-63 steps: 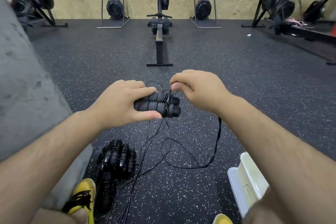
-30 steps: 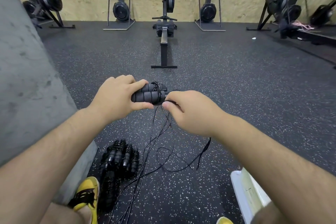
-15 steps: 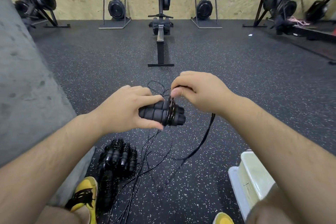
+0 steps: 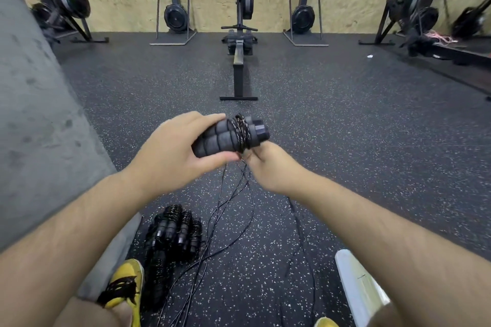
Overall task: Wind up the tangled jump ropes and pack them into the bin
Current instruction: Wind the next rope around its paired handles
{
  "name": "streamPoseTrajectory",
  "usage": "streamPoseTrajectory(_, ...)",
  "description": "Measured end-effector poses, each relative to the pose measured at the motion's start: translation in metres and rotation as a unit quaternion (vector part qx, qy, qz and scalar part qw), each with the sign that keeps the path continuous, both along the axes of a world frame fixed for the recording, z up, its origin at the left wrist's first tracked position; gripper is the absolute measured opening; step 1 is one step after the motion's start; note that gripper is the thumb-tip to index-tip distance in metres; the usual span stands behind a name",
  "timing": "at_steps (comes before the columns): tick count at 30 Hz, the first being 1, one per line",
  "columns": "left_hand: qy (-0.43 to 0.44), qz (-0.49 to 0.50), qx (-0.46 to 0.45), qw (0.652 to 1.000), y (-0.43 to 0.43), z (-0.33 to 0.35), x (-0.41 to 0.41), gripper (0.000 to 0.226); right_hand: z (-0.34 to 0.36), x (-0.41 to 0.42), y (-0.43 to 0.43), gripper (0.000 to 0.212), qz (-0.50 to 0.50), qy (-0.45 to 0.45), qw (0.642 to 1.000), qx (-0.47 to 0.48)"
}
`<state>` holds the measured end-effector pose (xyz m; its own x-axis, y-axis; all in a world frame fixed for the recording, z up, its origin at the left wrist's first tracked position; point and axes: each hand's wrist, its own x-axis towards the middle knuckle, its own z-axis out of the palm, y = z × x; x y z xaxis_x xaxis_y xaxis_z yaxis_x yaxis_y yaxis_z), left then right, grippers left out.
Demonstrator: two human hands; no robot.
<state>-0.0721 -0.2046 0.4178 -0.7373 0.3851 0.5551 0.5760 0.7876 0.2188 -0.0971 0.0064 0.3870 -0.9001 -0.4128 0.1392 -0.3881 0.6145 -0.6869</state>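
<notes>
My left hand (image 4: 172,151) grips a pair of black foam jump rope handles (image 4: 223,138) held side by side. Several turns of thin black cord (image 4: 241,133) are wound around them near their right ends. My right hand (image 4: 268,167) sits just below the handles and pinches the cord where it leaves the winding. Loose cord (image 4: 225,218) hangs down from there and trails across the floor. A pile of wound jump ropes (image 4: 174,231) lies on the floor by my left foot. The pale bin (image 4: 358,287) stands at the lower right, partly hidden by my right arm.
A grey concrete block (image 4: 39,141) fills the left side. My yellow shoe (image 4: 125,287) rests beside the rope pile. A rowing machine (image 4: 239,61) stands straight ahead on the speckled rubber floor, with more machines along the plywood wall.
My right hand has come down from above the handles to below them, carrying the cord round. More cord is wound on the handles and less lies loose on the floor.
</notes>
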Motion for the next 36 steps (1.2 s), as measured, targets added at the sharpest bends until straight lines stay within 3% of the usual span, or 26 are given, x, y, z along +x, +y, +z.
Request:
streamPoseTrajectory(4, 0.024, 0.036, -0.045, 0.998, -0.013, -0.008, -0.017, 0.089, -0.002, 0.016, -0.018, 0.031, 0.037, 0.02, 0.998, 0.053)
streamPoseTrajectory(16, 0.022, 0.083, -0.109, 0.99, -0.02, -0.022, -0.032, 0.105, 0.015, 0.033, -0.023, 0.035, 0.029, -0.051, 0.989, 0.132)
streamPoseTrajectory(23, 0.046, 0.1, -0.17, 0.979, -0.018, -0.016, -0.035, 0.105, 0.052, 0.042, -0.001, 0.034, 0.034, 0.038, 0.983, 0.175)
streamPoseTrajectory(29, 0.016, 0.081, -0.249, 0.965, -0.012, -0.022, -0.035, 0.094, 0.067, 0.039, 0.019, 0.025, 0.03, 0.212, 0.94, 0.267)
streamPoseTrajectory(33, 0.034, 0.015, -0.264, 0.964, 0.001, -0.023, -0.024, 0.08, 0.062, 0.021, 0.027, 0.026, 0.041, 0.274, 0.928, 0.248)
streamPoseTrajectory(36, 0.015, -0.034, -0.239, 0.97, 0.008, -0.023, -0.015, 0.077, 0.058, 0.002, 0.039, 0.022, 0.04, 0.265, 0.939, 0.214)
